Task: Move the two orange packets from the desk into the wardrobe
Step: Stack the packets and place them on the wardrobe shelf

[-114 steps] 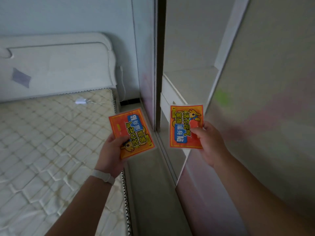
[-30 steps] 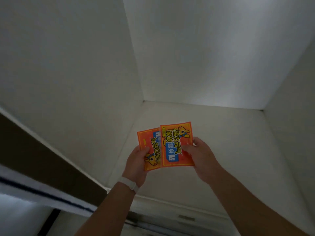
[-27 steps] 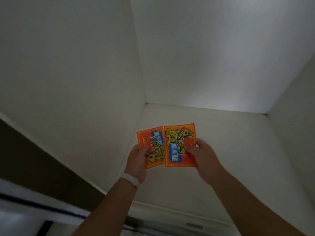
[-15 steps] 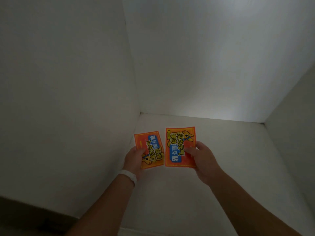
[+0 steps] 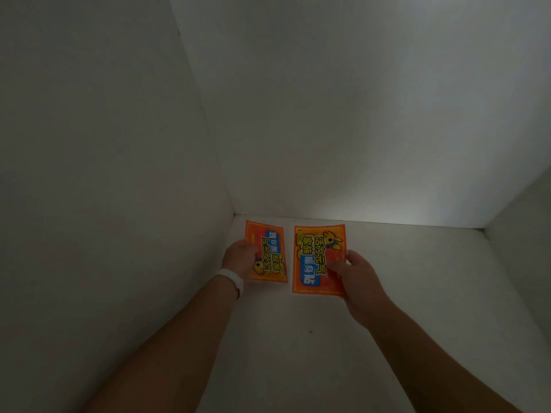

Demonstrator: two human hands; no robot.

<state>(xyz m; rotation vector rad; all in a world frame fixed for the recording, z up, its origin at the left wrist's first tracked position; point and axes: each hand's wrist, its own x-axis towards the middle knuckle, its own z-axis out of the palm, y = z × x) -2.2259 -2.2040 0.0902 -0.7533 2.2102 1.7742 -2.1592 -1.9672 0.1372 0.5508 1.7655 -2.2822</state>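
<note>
Now both hands reach deep inside the wardrobe (image 5: 387,293): left hand (image 5: 238,259) pinches one orange packet (image 5: 267,253), right hand (image 5: 356,275) grips the other (image 5: 316,257), held apart, likely to lie side by side.

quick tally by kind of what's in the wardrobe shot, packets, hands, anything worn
Flat orange printed packets: 2, the left packet and the right packet
Bare hands: 2, left hand and right hand, each holding one packet
White wristband on the left wrist: 1
Total: 5
</note>
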